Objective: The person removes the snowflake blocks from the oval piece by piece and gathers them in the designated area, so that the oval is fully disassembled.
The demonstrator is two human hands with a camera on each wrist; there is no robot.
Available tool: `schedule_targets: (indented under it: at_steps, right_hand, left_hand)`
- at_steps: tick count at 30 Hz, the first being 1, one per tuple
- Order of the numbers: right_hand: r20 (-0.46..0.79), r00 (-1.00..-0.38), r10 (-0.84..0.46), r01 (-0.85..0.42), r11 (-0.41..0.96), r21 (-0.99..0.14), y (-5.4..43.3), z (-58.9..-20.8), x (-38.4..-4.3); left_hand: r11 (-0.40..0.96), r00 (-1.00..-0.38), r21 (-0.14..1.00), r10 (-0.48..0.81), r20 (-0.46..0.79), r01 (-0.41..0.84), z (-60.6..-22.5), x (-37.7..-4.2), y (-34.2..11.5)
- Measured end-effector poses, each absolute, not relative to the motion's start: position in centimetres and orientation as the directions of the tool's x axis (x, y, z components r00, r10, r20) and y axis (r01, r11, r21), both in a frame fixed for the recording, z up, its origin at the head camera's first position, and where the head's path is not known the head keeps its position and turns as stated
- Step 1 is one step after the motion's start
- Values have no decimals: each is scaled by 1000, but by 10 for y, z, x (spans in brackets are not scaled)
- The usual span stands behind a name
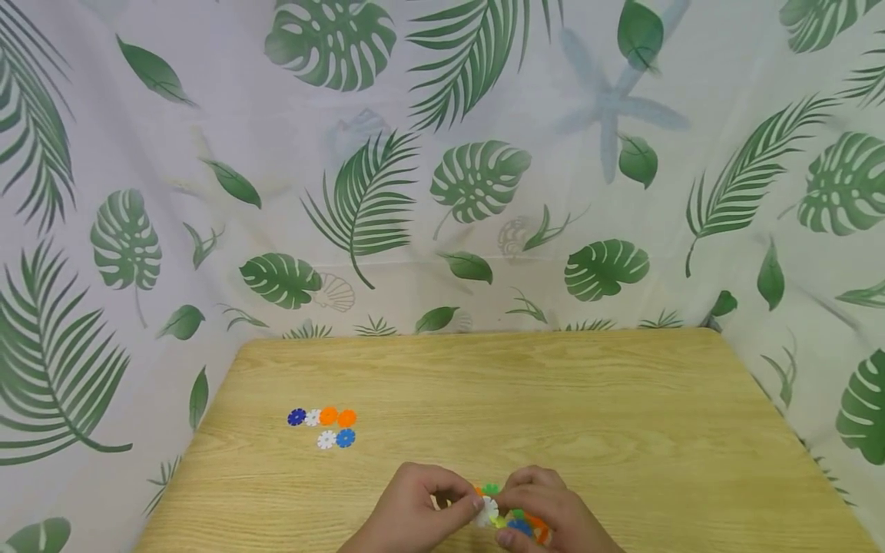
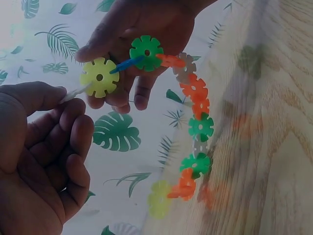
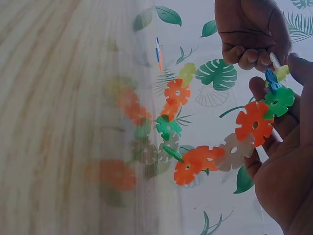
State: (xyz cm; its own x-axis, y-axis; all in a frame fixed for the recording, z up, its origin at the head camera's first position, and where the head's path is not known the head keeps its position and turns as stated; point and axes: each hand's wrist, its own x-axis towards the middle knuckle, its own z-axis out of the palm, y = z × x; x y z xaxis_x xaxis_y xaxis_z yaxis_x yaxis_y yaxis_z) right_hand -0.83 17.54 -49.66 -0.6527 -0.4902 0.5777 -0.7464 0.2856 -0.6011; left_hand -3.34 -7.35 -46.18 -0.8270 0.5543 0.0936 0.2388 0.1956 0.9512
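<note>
Over the near part of the table, my left hand (image 1: 422,511) pinches a white notched plastic disc (image 2: 74,93) between thumb and forefinger; it shows edge-on in the left wrist view. That disc meets the rim of a yellow notched disc (image 2: 103,88), the end of a linked chain. My right hand (image 1: 556,511) holds the chain by this end, thumb and fingers about the yellow disc. From there the chain runs through blue, a green disc (image 2: 142,44), orange and white pieces, hanging in a curve to another yellow disc (image 2: 159,199).
Several loose discs lie flat on the left of the wooden table (image 1: 588,407): a dark blue disc (image 1: 296,417), two orange ones, white ones and a lighter blue disc (image 1: 346,438). A leaf-printed cloth (image 1: 415,307) stands behind the table and along its sides.
</note>
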Motion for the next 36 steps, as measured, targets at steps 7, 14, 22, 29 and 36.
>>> schedule_targets:
  at_steps: [7,14,22,29,36]
  right_hand:
    - [561,-648,-516,-743,263,-616,178,-501,-11]
    - [600,-604,-524,-781,238,-578,177,-505,-13]
    - [581,-618,-530,-771,261,-581,185,-505,-14]
    - [561,-655,-506,-741,285,-608,195,-504,-11]
    - [601,-624,-499,-772,278,-571,193,-506,-11]
  left_hand:
    - [210,-820,941,562,108,267,-462,-34,-74]
    - [198,-798,943,594,102,268,-463,-34,-75]
    - [203,-877,958,473,85,202,-451,-34,-83]
    - [231,-910,952,404,95,203,-444,-40,-98]
    - [247,-922,949,376,95,199,-455,-40,-107]
